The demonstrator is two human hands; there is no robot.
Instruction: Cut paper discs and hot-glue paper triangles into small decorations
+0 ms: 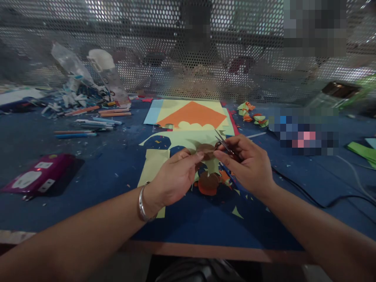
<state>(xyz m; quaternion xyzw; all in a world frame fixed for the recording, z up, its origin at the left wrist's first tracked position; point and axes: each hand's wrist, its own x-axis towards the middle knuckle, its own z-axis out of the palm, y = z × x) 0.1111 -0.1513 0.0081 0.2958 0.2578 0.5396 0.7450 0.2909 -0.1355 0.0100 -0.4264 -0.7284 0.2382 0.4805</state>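
Bare arms (96,223) nearest. Left grip (179,176) pinches brown paper (205,148); right grip (249,164) holds scissors (222,141), tips off it. Seems cutting step; next I should turn blades to paper.

A purple packet (41,174) lies left, with pens (94,123) and, seemingly, a white-capped bottle (113,80) beyond it.

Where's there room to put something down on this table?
Mostly bare: the blue table near its front edge, between the forearms; and left, between the purple pouch and yellow sheet, bar tiny bits. Crowded: around the scissors and paper scraps.
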